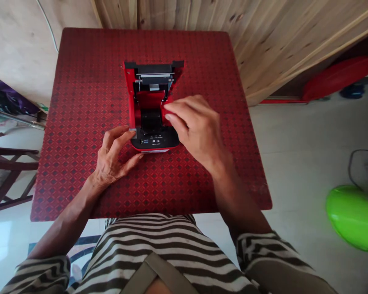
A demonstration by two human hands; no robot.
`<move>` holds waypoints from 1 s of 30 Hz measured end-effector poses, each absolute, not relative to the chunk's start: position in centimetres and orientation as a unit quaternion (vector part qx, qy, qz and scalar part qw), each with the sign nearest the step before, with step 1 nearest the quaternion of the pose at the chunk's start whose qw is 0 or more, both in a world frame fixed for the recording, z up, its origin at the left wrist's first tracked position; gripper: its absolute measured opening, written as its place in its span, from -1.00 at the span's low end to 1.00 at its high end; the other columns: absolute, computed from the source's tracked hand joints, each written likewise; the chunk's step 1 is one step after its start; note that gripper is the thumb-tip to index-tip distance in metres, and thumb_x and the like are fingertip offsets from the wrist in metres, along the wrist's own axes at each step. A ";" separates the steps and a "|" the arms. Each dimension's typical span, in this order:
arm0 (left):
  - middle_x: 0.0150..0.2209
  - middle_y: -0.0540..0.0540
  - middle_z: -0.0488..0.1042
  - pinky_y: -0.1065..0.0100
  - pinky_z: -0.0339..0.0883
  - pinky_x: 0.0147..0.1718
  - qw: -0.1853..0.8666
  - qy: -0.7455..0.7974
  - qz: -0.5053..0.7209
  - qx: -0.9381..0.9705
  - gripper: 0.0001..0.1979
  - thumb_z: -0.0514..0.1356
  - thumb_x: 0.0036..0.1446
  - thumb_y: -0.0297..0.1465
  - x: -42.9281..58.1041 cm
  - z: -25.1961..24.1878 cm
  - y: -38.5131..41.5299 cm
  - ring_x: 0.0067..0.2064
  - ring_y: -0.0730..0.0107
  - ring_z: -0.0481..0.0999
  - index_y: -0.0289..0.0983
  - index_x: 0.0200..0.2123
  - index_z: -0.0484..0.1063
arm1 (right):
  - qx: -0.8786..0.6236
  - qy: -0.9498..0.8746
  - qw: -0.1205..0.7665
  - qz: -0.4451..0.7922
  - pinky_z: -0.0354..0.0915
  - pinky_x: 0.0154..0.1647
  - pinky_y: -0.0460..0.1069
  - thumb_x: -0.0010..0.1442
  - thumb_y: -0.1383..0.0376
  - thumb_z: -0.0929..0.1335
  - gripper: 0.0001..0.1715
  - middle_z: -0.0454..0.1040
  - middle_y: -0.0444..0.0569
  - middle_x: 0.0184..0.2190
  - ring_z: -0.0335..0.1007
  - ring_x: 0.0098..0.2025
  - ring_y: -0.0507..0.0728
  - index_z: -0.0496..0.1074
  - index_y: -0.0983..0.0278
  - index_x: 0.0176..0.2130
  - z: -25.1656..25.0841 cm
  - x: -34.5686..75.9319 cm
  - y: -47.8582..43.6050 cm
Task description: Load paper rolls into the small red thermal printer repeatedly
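Head camera: we see a printer (156, 143) sitting mid-table, its button panel facing us, its long axis running away from us, its lid (155, 68) raised at the far end, presumably for access to the bay. Our left hand (112, 161), loosely spread, touches the near left corner, apparently steadying it. Our right hand (199, 124) hovers by the bay's right side, thumb and fingertips close; we cannot tell whether they grip anything. Beyond the table (86, 102) lie a chair (9, 165), left, and a green stool (352, 216), right.
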State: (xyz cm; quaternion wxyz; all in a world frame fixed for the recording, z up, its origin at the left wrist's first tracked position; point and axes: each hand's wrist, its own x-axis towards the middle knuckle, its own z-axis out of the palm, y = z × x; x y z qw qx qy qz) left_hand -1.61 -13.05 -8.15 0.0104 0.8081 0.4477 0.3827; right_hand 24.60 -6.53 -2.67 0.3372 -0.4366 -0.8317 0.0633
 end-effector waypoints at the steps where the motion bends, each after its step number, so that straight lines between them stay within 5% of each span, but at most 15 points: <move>1: 0.25 -0.20 0.46 -0.02 0.59 0.24 0.008 0.449 0.380 0.808 -0.29 0.39 0.33 -0.08 -1.6 -8.2 -13.1 0.26 0.06 0.57 -0.08 0.42 0.26 | -0.424 -0.854 0.292 0.073 0.50 0.19 0.22 0.48 0.36 0.35 -0.78 0.65 0.00 -0.07 0.56 0.04 0.24 0.62 0.17 -0.02 -2.3 24.0 -5.4; 6: 0.30 -0.27 0.38 -0.06 0.58 0.28 0.014 0.444 0.368 0.817 -0.25 0.39 0.33 -0.06 -1.4 -8.5 -13.2 0.31 -0.01 0.52 -0.12 0.45 0.24 | -0.396 -0.906 0.123 0.084 0.51 0.17 0.19 0.36 0.46 0.45 -0.80 0.66 0.06 -0.09 0.61 0.00 0.26 0.64 0.30 -0.04 -2.5 21.2 -1.2; 17: 0.30 -0.30 0.39 0.01 0.61 0.25 0.041 0.436 0.378 0.816 -0.23 0.41 0.34 -0.18 -1.2 -8.6 -13.2 0.29 0.03 0.54 -0.12 0.49 0.19 | -0.432 -0.900 -0.021 0.060 0.53 0.16 0.24 0.38 0.59 0.29 -0.61 0.63 0.27 0.06 0.64 0.11 0.39 0.62 0.44 0.06 -0.6 18.6 -1.3; 25: 0.25 -0.26 0.44 0.06 0.60 0.25 0.044 0.431 0.390 0.813 -0.32 0.38 0.37 -0.21 -1.2 -8.6 -12.9 0.28 0.11 0.55 -0.15 0.43 0.24 | -0.452 -0.890 0.020 0.060 0.46 0.16 0.24 0.35 0.47 0.38 -0.70 0.64 0.22 0.04 0.59 0.11 0.39 0.60 0.38 0.04 0.0 19.6 -2.0; 30: 0.24 -0.24 0.45 0.07 0.59 0.26 0.046 0.438 0.387 0.810 -0.34 0.38 0.36 -0.18 -1.2 -8.7 -12.9 0.28 0.12 0.55 -0.14 0.42 0.26 | -0.429 -0.889 0.142 0.071 0.48 0.17 0.28 0.39 0.32 0.42 -0.87 0.65 0.13 -0.16 0.61 0.02 0.37 0.59 0.29 -0.08 -2.4 20.3 -1.2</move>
